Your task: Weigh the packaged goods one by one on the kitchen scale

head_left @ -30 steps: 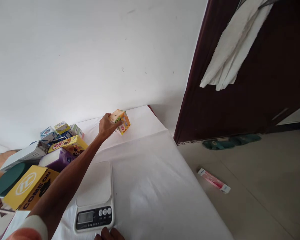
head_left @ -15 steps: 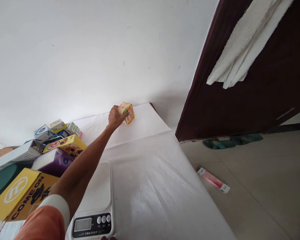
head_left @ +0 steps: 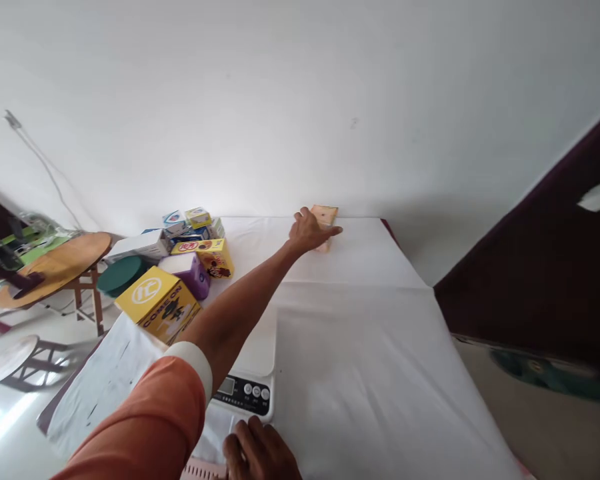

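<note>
My left arm, in an orange sleeve with a white cuff, reaches across the white-covered table to its far edge by the wall. My left hand grips a small orange box that stands there; the hand covers the lower part of the box. My right hand rests at the near edge, just in front of a white kitchen scale. Its fingers are curled, and whatever is under them is hidden.
A heap of cartons lies at the table's left: a yellow "COME ON" box, a purple box, a yellow-red box, several small ones behind. A round wooden table and a stool stand left. A dark door is right.
My view has swung left, so the door slid right and the side table came into sight. My left hand carried the orange box farther toward the wall and set it upright.
</note>
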